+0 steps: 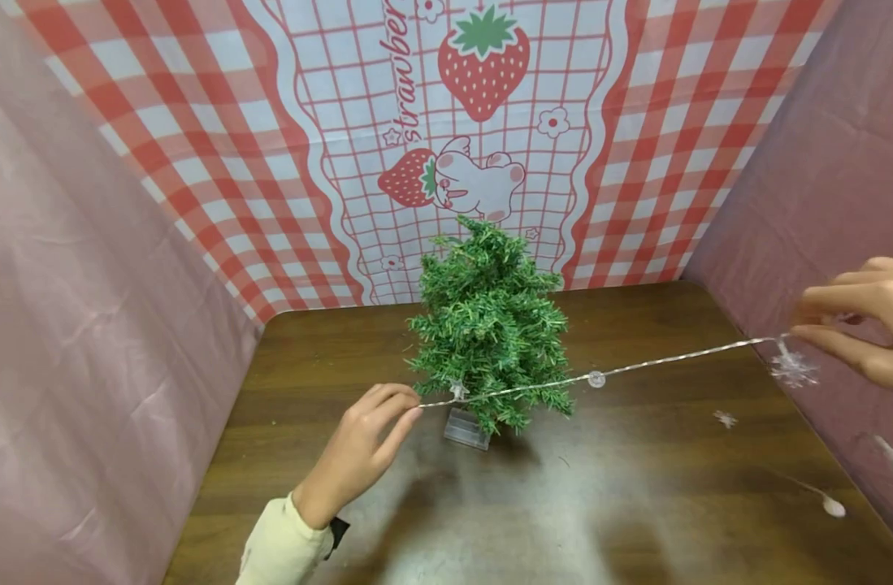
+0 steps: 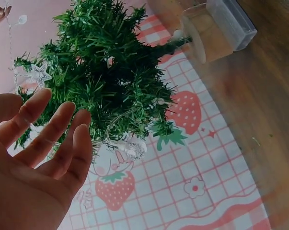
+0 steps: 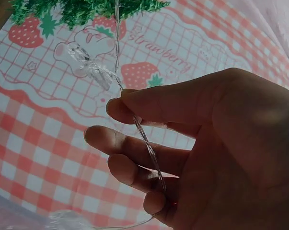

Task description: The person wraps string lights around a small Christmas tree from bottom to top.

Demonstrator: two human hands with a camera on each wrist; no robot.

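Observation:
A string of fairy lights [image 1: 665,360] is stretched between both hands, in front of a small green artificial Christmas tree [image 1: 490,309]. My left hand [image 1: 354,451] pinches the wire at the tree's lower left, beside a clear star [image 2: 40,75]. Farther left along the string, a round clear bulb [image 2: 134,149] hangs against the branches. To the right of the tree, my right hand [image 1: 870,325] pinches the other end of the stretch between thumb and index finger, with a clear snowflake [image 1: 793,367] dangling there. More wire crosses its palm in the right wrist view. The tree stands upright on a block base [image 1: 466,429].
Loose lights from the string trail at the right: a small snowflake [image 1: 725,418] and a pale bulb [image 1: 834,507]. The brown wooden table [image 1: 292,455] is bordered by a strawberry-print checked cloth [image 1: 227,122] behind and pink cloths [image 1: 88,325] at the sides.

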